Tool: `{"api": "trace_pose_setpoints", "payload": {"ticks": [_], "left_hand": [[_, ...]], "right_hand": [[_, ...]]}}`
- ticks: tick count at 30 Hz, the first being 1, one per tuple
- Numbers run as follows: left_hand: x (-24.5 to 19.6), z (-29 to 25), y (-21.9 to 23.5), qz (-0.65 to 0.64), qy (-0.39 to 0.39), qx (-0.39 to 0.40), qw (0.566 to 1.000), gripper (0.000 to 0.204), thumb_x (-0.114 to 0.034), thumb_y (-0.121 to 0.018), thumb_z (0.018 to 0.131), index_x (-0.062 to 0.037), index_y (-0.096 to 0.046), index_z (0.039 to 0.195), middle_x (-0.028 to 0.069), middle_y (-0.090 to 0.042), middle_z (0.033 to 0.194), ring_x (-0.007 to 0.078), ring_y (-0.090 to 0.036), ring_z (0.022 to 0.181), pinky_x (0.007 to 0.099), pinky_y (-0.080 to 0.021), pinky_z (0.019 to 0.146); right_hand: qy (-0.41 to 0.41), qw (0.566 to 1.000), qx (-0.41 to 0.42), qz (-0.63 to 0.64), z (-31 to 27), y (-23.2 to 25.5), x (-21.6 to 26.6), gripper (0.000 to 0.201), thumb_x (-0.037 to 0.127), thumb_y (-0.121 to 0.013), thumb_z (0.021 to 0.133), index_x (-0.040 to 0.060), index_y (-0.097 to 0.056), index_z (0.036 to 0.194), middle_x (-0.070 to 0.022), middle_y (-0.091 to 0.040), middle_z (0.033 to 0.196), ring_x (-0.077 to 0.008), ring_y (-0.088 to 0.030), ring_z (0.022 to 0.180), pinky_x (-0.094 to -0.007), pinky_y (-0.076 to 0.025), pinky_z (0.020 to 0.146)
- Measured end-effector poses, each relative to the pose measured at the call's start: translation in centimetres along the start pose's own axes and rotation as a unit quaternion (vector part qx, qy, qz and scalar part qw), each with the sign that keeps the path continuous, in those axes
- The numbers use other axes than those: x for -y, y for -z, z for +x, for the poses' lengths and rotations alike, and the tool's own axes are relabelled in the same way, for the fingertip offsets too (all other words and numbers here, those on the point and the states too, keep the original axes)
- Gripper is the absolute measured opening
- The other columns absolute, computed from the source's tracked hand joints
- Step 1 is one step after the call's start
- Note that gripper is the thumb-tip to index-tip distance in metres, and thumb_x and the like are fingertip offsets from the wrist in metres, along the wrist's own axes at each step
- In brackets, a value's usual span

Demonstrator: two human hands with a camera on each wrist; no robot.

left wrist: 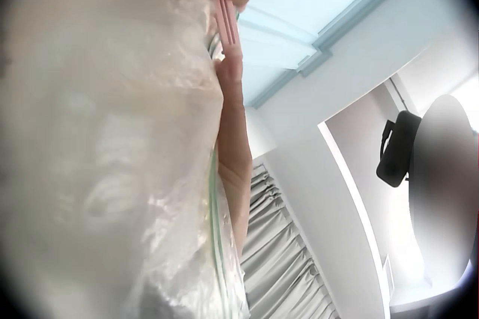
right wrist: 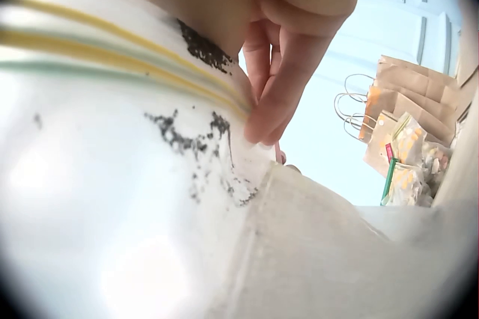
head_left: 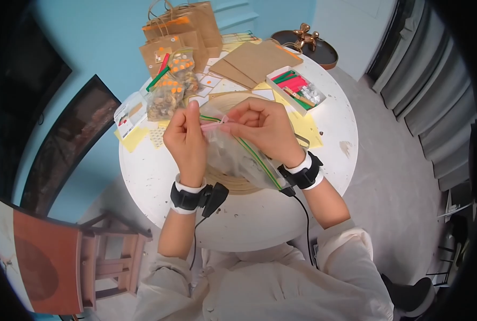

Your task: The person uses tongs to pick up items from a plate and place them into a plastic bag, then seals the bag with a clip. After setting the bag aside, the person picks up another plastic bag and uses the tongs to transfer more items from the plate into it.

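Observation:
A clear zip bag [head_left: 230, 155] with a green and yellow seal strip hangs between both hands above the table. My left hand [head_left: 187, 139] pinches a pink bag-sealing clip [head_left: 211, 127] at the bag's upper edge, thumb raised along it. With thumb and fingers, my right hand [head_left: 268, 128] pinches the bag's top at the far end of the clip. In the right wrist view, dark crumbs [right wrist: 194, 139] cling to the plastic near the right fingertips. The left wrist view shows the pink strip spanning between the two hands, and the bag's cloudy side fills its left half.
On the white round table [head_left: 158, 200] lies a round pale mat [head_left: 238, 188] beneath the bag. Behind stand filled zip bags [head_left: 166, 96], brown paper bags [head_left: 201, 27] and flat brown sheets [head_left: 260, 59]. A white box [head_left: 297, 88] holds pink and green clips. Wrist-camera cables hang near the lap.

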State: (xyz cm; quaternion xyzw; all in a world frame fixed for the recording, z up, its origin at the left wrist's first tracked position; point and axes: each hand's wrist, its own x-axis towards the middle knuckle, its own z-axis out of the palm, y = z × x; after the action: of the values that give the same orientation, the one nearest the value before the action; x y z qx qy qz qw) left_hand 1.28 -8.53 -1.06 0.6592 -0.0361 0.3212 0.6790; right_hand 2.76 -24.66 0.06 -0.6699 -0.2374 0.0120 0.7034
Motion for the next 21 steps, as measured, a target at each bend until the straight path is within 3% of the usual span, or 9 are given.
{"api": "trace_pose_setpoints", "payload": {"ticks": [3, 6, 9, 13, 21], "left_hand": [[-0.4, -0.8, 1.3, 0.057, 0.009, 0.065, 0.996, 0.030, -0.025, -0.052, 0.102, 0.0002, -0.065, 0.091, -0.0031, -0.054, 0.074, 0.0046, -0.043, 0.069, 0.0208, -0.035, 0.062], [-0.3, -0.8, 2.3, 0.068, -0.057, 0.168, 0.982, 0.032, -0.024, -0.049, 0.103, 0.0024, -0.061, 0.115, -0.0004, -0.058, 0.091, 0.0065, -0.046, 0.081, 0.0217, -0.038, 0.073], [0.2, -1.0, 2.9, 0.047, 0.000, 0.206, 0.977, 0.030, -0.022, -0.049, 0.103, -0.0003, -0.055, 0.123, 0.0062, -0.060, 0.108, 0.0120, -0.054, 0.099, 0.0255, -0.042, 0.088], [0.2, -0.9, 2.6, 0.008, 0.002, 0.211, 0.978, 0.031, -0.021, -0.052, 0.102, -0.0019, -0.049, 0.125, 0.0058, -0.059, 0.111, 0.0119, -0.053, 0.100, 0.0250, -0.042, 0.089], [0.2, -1.4, 2.0, -0.056, -0.010, 0.198, 0.979, 0.026, -0.020, -0.051, 0.102, -0.0024, -0.048, 0.121, 0.0038, -0.056, 0.110, 0.0111, -0.051, 0.102, 0.0249, -0.040, 0.092]], "right_hand": [[0.014, 1.000, -0.014, -0.002, 0.3, 0.1, -0.3, 0.018, 0.002, -0.075, 0.083, -0.0054, -0.068, 0.098, -0.0071, -0.071, 0.086, -0.0079, -0.067, 0.077, -0.0194, -0.053, 0.070], [0.021, 0.999, -0.013, 0.024, 0.5, 0.2, -0.6, 0.018, 0.003, -0.075, 0.084, -0.0049, -0.069, 0.099, -0.0071, -0.072, 0.089, -0.0083, -0.068, 0.079, -0.0206, -0.054, 0.072], [0.043, 0.998, -0.019, 0.051, 0.6, -0.3, -1.1, 0.018, 0.005, -0.075, 0.084, -0.0044, -0.070, 0.099, -0.0071, -0.073, 0.091, -0.0092, -0.069, 0.081, -0.0214, -0.055, 0.074], [0.076, 0.995, -0.027, 0.054, 0.5, -0.7, -1.0, 0.016, 0.004, -0.075, 0.084, -0.0045, -0.070, 0.097, -0.0078, -0.073, 0.091, -0.0107, -0.069, 0.082, -0.0216, -0.055, 0.075], [0.027, 0.993, -0.008, 0.112, 0.4, -1.2, -1.9, 0.011, 0.002, -0.075, 0.083, -0.0047, -0.071, 0.091, -0.0088, -0.072, 0.088, -0.0113, -0.069, 0.083, -0.0216, -0.056, 0.074]]}}
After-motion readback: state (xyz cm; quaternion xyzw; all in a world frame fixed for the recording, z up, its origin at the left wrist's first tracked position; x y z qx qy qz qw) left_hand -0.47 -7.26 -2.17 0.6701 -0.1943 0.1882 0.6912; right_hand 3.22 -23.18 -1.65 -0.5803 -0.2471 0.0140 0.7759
